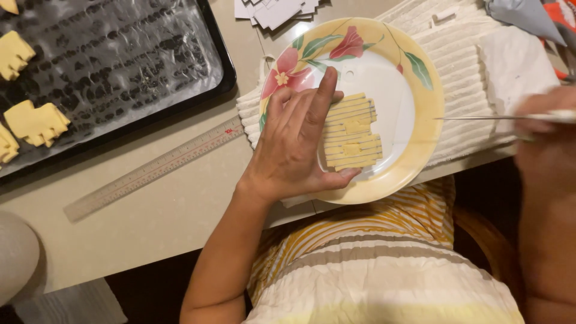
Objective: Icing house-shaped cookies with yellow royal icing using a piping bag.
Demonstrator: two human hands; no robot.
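Striped dough [353,132] beneath left hand [297,144]

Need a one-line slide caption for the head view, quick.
Left hand steadies yellow scored dough on a floral plate; right hand holds a thin metal tool beside it.

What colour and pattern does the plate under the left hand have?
In the head view, the plate is white with a yellow rim and pink flowers with green leaves.

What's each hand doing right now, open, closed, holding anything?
Left hand: open, fingers resting flat on the striped yellow dough piece on the floral-rimmed plate.
Right hand: closed on a thin metal tool.
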